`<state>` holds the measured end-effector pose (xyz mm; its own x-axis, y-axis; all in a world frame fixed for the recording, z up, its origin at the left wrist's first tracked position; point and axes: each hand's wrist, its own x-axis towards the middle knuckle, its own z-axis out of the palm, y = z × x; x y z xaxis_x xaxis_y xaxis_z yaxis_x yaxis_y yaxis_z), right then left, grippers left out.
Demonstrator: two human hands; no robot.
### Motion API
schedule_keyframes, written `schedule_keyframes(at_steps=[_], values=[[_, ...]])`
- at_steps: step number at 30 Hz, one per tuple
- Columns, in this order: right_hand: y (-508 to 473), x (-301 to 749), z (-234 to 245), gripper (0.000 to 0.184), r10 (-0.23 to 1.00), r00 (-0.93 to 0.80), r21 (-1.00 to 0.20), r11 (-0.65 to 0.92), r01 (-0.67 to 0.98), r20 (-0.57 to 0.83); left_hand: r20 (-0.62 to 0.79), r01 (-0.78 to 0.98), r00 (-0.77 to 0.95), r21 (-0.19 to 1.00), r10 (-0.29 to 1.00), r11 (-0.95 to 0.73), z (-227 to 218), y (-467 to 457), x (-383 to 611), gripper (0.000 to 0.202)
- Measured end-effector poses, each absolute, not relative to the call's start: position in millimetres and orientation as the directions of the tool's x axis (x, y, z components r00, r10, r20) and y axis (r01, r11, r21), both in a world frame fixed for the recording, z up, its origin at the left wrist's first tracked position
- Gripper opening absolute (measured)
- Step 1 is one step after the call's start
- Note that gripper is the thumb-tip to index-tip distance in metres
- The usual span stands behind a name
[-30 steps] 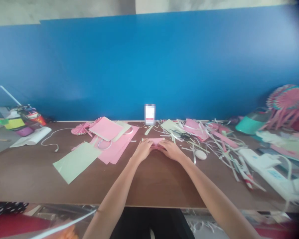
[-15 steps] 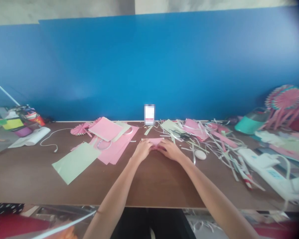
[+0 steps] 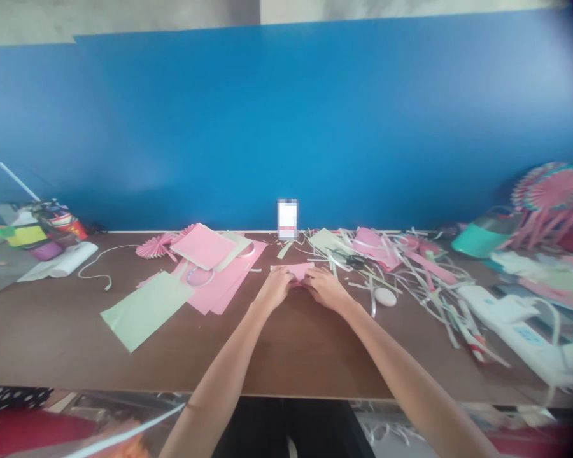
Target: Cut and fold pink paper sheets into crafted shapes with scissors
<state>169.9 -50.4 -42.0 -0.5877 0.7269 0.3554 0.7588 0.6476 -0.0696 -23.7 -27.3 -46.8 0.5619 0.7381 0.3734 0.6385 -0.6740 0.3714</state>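
A small piece of pink paper (image 3: 298,271) lies at the middle of the brown table, between my hands. My left hand (image 3: 277,285) grips its left side with bent fingers, and my right hand (image 3: 323,284) grips its right side in the same way. The fingertips almost meet at the near edge of the paper, and they hide much of it. A pale strip shows along its far edge. Just beyond stands a blurred white upright item (image 3: 287,219) against the blue partition.
Left are pink sheets (image 3: 241,280), a green sheet (image 3: 146,310) and a folded pink paper fan (image 3: 153,247). To the right lie paper strips, a white oval object (image 3: 385,297) and a white power strip (image 3: 520,334). Pink rosettes (image 3: 551,191) stand at the far right.
Both hands keep their hold on the pink paper in nearly the same place. Only a slight shift of the fingers and of the whole view can be seen.
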Motion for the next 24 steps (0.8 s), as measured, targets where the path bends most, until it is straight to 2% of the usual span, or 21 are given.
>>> schedule_keyframes(at_steps=[8,14,21,24], values=[[-50.7,168.4,-42.6,0.028,0.725,-0.595,-0.136,0.667,0.733,0.347,0.353,0.687,0.531,0.353,0.770,-0.635,-45.6,-33.6,-22.8,0.021],[-51.0,169.8,-41.9,0.028,0.723,-0.596,-0.170,0.675,0.718,0.349,0.366,0.585,0.549,0.474,0.751,-0.659,-47.1,-34.3,-20.4,0.019],[-51.5,169.4,-39.9,0.029,0.719,-0.604,-0.189,0.683,0.706,0.344,0.326,0.564,0.492,0.587,0.807,-0.581,-51.4,-30.9,-20.3,0.008],[-51.2,169.1,-41.0,0.030,0.723,-0.600,-0.193,0.680,0.708,0.343,0.326,0.579,0.448,0.605,0.833,-0.548,-53.3,-29.4,-20.7,0.010]])
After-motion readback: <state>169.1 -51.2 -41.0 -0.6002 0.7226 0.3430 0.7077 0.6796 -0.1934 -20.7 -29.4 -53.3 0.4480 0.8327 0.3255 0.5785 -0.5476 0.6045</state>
